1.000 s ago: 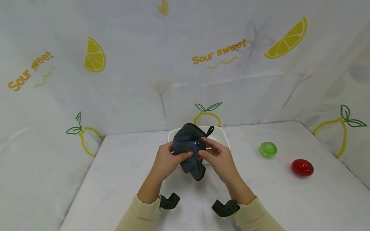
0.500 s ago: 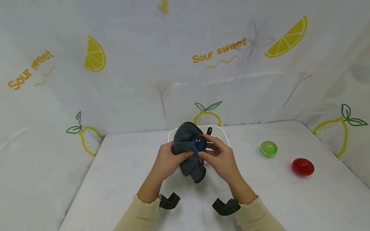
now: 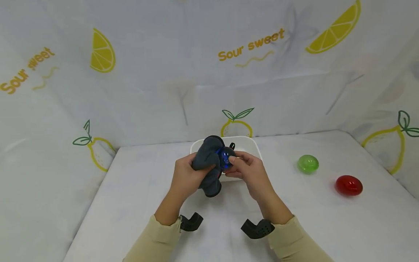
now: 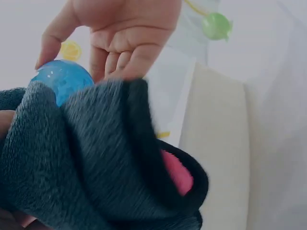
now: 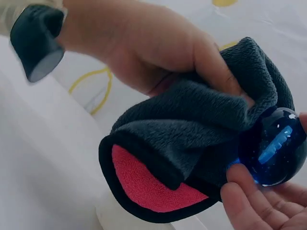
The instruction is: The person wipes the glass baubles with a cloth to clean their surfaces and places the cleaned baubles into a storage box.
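Observation:
My left hand [image 3: 186, 175] grips a bunched dark grey cloth [image 3: 207, 154] with black edging; its pink reverse side [image 5: 148, 187] shows at a fold in the right wrist view. Half wrapped by the cloth is a shiny, see-through blue ball [image 3: 225, 157]. The fingers of my right hand [image 3: 251, 171] pinch that ball from the right side. In the left wrist view the ball [image 4: 62, 79] pokes out above the cloth, its lower part hidden by the folds. Both hands are raised in front of a white basin.
The white basin [image 3: 255, 147] stands behind the hands, partly covered by them. To the right on the white-covered table [image 3: 131, 214] lie a green see-through ball [image 3: 308, 164] and a red, glossy rounded piece [image 3: 348, 185]. A lemon-print sheet [image 3: 147, 91] hangs behind.
The blue ball has come further out of the cloth, and my right fingers now hold it on its side. The cloth has bunched leftward in my left hand. The head view has tilted down slightly.

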The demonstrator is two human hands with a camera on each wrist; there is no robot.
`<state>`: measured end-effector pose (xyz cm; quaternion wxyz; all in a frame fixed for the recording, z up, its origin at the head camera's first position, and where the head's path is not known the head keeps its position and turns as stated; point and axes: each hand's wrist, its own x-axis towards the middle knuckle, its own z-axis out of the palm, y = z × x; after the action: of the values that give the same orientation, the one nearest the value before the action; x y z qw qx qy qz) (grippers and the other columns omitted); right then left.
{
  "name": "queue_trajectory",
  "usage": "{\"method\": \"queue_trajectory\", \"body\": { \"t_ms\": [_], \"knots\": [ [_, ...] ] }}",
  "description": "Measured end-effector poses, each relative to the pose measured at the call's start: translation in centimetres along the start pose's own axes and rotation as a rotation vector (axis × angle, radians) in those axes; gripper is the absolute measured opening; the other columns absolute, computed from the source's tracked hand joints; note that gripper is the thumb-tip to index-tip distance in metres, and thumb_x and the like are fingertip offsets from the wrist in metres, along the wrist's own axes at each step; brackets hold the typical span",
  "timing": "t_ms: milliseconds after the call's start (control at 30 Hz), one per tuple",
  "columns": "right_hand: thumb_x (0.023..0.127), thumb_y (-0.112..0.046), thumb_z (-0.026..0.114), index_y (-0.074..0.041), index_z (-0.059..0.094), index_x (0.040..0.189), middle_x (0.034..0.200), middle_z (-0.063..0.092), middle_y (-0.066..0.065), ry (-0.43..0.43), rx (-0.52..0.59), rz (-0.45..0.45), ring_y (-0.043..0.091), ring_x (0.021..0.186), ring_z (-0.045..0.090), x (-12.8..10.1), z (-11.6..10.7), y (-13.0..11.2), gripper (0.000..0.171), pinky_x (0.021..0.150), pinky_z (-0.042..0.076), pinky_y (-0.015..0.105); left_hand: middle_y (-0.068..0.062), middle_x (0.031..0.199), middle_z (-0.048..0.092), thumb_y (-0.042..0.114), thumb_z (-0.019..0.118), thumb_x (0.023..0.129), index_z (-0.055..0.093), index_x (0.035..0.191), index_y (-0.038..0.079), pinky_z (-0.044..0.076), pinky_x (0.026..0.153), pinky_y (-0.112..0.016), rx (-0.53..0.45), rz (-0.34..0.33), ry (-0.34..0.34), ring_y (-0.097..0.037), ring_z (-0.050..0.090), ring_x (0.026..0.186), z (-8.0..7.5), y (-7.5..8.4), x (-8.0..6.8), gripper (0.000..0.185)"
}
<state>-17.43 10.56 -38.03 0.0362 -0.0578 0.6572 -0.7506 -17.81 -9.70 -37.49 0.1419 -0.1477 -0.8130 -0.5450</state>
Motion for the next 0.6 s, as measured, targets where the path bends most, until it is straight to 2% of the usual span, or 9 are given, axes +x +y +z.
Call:
{"method": "queue_trajectory", "body": {
  "t_ms": [67,167,233,300,433,533,600],
  "knots": [
    [0.100,-0.021,0.054,0.006,0.055,0.125,0.091,0.072,0.007,-0.064,0.112,0.051,0.017,0.074,0.072,0.2,-0.1,0.1,0.036,0.074,0.060,0.033,0.000,0.085,0.075,0.016,0.083,0.079,0.074,0.091,0.010,0.056,0.074,-0.035,0.067,0.097,0.022,-0.011,0.068,0.078,0.0,0.0,0.0,0.016],
    [0.103,-0.023,0.046,0.000,0.060,0.115,0.086,0.075,0.005,-0.182,0.262,0.101,0.017,0.076,0.073,0.4,-0.2,0.1,0.029,0.075,0.060,0.032,-0.003,0.086,0.075,0.008,0.082,0.077,0.073,0.091,0.009,0.056,0.076,-0.036,0.147,0.256,0.060,-0.014,0.070,0.079,-0.5,0.0,0.0,0.017],
    [0.104,-0.022,0.042,-0.005,0.062,0.110,0.088,0.075,0.005,-0.243,0.317,0.102,0.016,0.079,0.073,0.5,-0.1,0.1,0.027,0.076,0.059,0.032,-0.005,0.088,0.075,0.005,0.082,0.075,0.073,0.092,0.007,0.057,0.079,-0.037,0.187,0.330,0.079,-0.016,0.071,0.082,-1.2,0.2,0.1,0.019],
    [0.104,-0.020,0.042,-0.007,0.061,0.111,0.093,0.075,0.004,-0.268,0.327,0.090,0.016,0.082,0.073,0.8,0.0,-0.1,0.024,0.078,0.059,0.033,-0.007,0.090,0.075,0.003,0.082,0.074,0.073,0.094,0.005,0.057,0.080,-0.038,0.214,0.380,0.106,-0.019,0.072,0.084,-2.0,0.4,0.3,0.022],
    [0.102,-0.018,0.048,0.002,0.051,0.126,0.104,0.071,0.005,-0.214,0.240,0.081,0.017,0.083,0.073,2.0,0.4,-0.4,0.032,0.080,0.059,0.034,-0.011,0.091,0.075,0.002,0.081,0.076,0.073,0.096,0.003,0.058,0.079,-0.041,0.257,0.416,0.202,-0.025,0.073,0.085,-4.5,0.5,1.0,0.021],
    [0.099,-0.020,0.056,0.005,0.046,0.135,0.112,0.066,0.010,-0.127,0.096,0.105,0.020,0.085,0.072,3.1,0.5,-0.3,0.045,0.081,0.059,0.034,-0.012,0.095,0.075,0.003,0.080,0.079,0.074,0.100,0.003,0.057,0.081,-0.044,0.317,0.397,0.284,-0.028,0.072,0.089,-6.6,0.0,1.4,0.022],
    [0.096,-0.022,0.063,0.001,0.048,0.138,0.116,0.063,0.014,-0.070,-0.033,0.130,0.024,0.089,0.071,3.9,0.6,-0.1,0.050,0.083,0.058,0.034,-0.012,0.101,0.075,0.005,0.080,0.080,0.073,0.105,0.005,0.056,0.086,-0.045,0.380,0.353,0.303,-0.029,0.072,0.095,-7.9,-0.8,1.5,0.025]
  ]
}}
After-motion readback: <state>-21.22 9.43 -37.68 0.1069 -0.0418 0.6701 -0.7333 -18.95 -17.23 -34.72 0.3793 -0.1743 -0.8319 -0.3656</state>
